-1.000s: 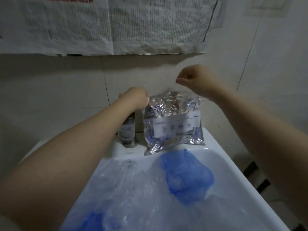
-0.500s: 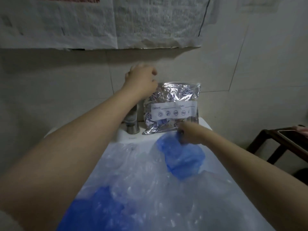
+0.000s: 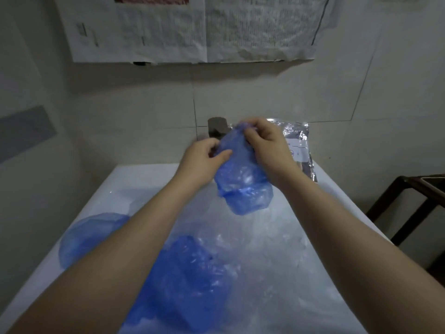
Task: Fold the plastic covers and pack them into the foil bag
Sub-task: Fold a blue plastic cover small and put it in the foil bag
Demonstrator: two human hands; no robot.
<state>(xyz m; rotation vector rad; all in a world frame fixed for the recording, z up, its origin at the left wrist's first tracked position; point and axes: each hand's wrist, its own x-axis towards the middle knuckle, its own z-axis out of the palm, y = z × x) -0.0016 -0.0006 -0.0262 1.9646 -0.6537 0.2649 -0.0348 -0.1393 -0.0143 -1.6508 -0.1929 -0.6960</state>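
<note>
A blue plastic cover (image 3: 243,182) hangs in the air above the white sink (image 3: 134,179). My left hand (image 3: 202,160) pinches its left upper edge. My right hand (image 3: 267,143) grips its top, fingers curled into the plastic. The silver foil bag (image 3: 301,145) with a white label leans against the wall behind my right hand, partly hidden by it. More blue covers lie below: one (image 3: 89,235) at the left under my left forearm, another (image 3: 190,283) near the front. Clear plastic covers (image 3: 265,249) fill the basin.
A metal tap (image 3: 218,127) stands at the back of the sink, just behind my hands. Newspaper sheets (image 3: 192,27) hang on the tiled wall above. A dark wooden piece of furniture (image 3: 414,198) stands to the right of the sink.
My right hand lifted the blue cover from the basin up in front of the foil bag. My left hand came down from the bag's top to the cover's left edge.
</note>
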